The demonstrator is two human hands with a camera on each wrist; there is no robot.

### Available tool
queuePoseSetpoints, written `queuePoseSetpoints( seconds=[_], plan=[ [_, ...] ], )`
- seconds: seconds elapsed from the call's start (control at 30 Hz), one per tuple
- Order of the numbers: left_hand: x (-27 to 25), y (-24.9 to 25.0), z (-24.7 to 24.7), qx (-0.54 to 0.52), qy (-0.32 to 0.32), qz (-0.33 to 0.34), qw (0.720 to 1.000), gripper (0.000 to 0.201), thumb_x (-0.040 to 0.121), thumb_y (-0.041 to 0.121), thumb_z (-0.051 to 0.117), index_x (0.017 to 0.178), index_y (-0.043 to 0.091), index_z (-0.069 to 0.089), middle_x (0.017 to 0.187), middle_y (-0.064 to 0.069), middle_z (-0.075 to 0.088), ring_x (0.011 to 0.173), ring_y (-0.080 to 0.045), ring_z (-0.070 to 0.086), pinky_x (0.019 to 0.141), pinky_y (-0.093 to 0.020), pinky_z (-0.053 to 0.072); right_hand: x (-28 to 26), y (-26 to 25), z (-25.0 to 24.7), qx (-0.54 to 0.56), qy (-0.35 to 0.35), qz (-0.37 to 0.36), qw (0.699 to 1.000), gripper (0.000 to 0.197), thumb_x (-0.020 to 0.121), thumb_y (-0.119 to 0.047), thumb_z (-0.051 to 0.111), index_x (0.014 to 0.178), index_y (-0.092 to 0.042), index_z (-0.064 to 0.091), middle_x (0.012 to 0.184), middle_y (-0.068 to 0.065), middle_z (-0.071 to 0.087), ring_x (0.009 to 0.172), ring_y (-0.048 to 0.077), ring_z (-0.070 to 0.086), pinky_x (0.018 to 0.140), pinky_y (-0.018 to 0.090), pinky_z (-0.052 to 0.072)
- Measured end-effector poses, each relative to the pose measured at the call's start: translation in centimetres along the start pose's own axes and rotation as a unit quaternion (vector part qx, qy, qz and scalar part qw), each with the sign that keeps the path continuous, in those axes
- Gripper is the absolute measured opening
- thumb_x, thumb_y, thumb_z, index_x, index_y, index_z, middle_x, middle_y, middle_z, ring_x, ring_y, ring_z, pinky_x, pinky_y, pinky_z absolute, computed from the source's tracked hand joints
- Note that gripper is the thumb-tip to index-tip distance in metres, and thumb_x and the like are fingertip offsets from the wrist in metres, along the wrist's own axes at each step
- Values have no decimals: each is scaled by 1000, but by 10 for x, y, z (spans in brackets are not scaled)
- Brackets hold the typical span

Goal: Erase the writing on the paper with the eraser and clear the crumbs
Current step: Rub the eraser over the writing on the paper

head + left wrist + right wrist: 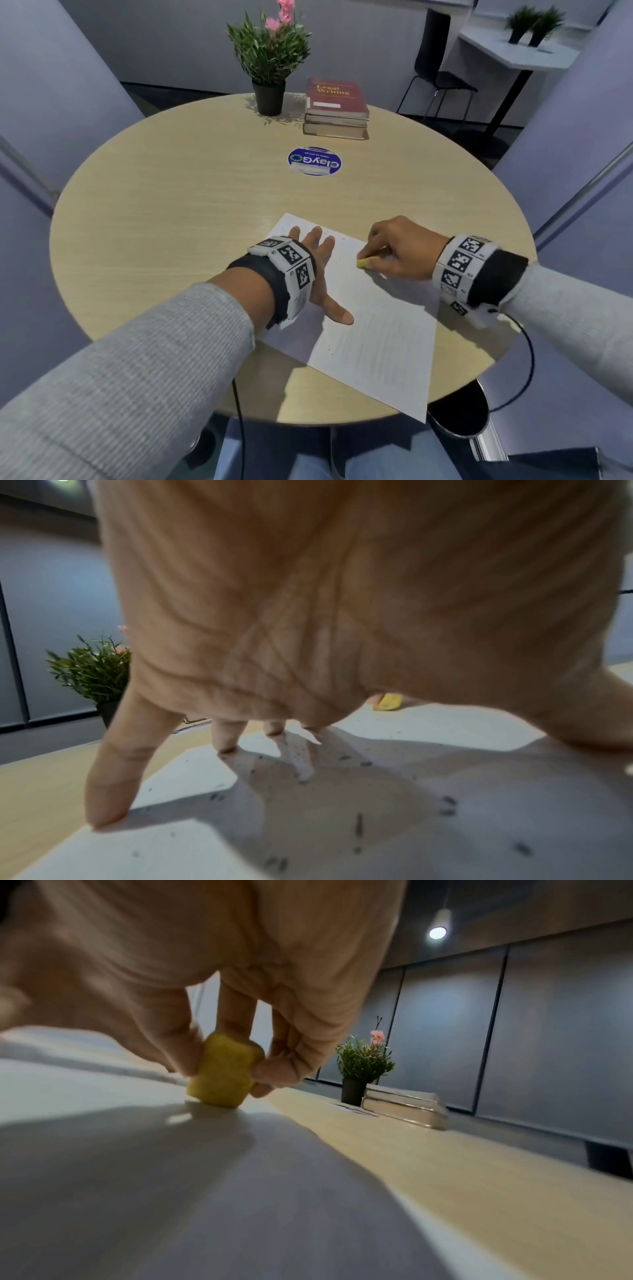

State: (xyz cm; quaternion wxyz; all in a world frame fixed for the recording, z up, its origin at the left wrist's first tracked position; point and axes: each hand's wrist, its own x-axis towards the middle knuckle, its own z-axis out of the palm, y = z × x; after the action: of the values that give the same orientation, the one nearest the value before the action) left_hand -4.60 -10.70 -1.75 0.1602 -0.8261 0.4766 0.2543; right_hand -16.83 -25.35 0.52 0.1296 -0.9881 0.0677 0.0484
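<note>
Round table [171, 212], plant [270, 44] in pot [269, 99]

Right hand [192, 969] fills upper left, fingers [236, 1015] pointing down and pinching a yellow eraser [224, 1070] between thumb and fingertips. Eraser's bottom edge touches the white paper [154, 1191]; the hand's shadow falls across the sheet. Paper lies on a light wood table [479, 1191] that runs off to the right. Farther back on the table: potted plant [363, 1066] with a pink flower in a dark pot, stack of books [407, 1106] just beside it. Grey wall panels behind, ceiling lamp [437, 932] lit. View is slightly blurred.
</note>
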Motion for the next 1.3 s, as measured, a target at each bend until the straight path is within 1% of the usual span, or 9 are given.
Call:
queuePoseSetpoints(
  seconds=[0.23,0.33,0.53,0.63,0.77,0.93,1.07,1.2,1.3],
  plan=[
    [-31,-2,-17,34,42,22,998,131,66,85,59,159,15,-1,165,-6,-5,150,-32,-15,118,-56,-2,-5,13,-11,68,132,60,987,19,89,-21,61,103,-15,72,89,1,66,75,13,55,75,33,49],
    [-25,0,-16,-4,43,19,999,135,62,88,60,159,23,-8,165,-8,-7,151,-37,-10,118,-59,9,-5,11,-6,46,95,48,993,21,88,-22,61,106,-16,71,98,3,66,83,16,57,79,34,49],
    [-8,13,0,-18,36,23,999,117,60,88,62,153,34,15,151,-15,19,138,-48,17,99,-63,38,0,-13,8,12,15,10,1000,26,88,-35,60,107,-20,69,98,4,61,88,19,56,81,36,48],
    [-4,10,1,-5,40,24,999,119,58,88,62,154,39,10,149,-14,20,136,-46,21,98,-63,40,-2,-20,16,17,-16,-43,999,24,87,-33,62,106,-20,71,93,3,60,82,15,54,77,30,45],
    [-3,7,1,-6,48,28,998,119,56,89,63,152,42,12,142,-11,25,130,-40,28,92,-57,43,9,-8,9,2,20,22,1000,24,87,-33,62,105,-21,73,91,1,63,86,18,58,77,31,46],
    [-4,7,0,-4,45,16,999,117,54,89,64,150,42,17,139,-9,27,129,-39,29,91,-57,44,3,-21,16,25,-11,-55,998,20,87,-30,64,100,-20,74,75,-17,53,67,-4,49,65,9,35],
    [-4,7,2,-9,55,20,998,118,55,90,62,152,42,14,141,-9,27,129,-38,29,92,-56,44,10,-3,7,5,29,35,999,27,88,-34,61,106,-17,73,81,-9,57,75,8,53,75,25,45],
    [-3,9,0,14,37,15,999,121,55,90,62,153,43,10,143,-10,24,131,-41,28,97,-59,43,1,-17,19,11,-25,-51,998,24,88,-35,62,105,-22,73,83,-7,56,70,-1,46,71,21,39],
    [-1,5,-5,15,39,22,999,121,55,90,62,153,43,10,143,-9,26,130,-41,30,97,-61,42,-1,-7,2,56,21,9,998,22,88,-29,62,107,-20,72,85,-11,60,74,-2,53,73,21,41]
  ],
)
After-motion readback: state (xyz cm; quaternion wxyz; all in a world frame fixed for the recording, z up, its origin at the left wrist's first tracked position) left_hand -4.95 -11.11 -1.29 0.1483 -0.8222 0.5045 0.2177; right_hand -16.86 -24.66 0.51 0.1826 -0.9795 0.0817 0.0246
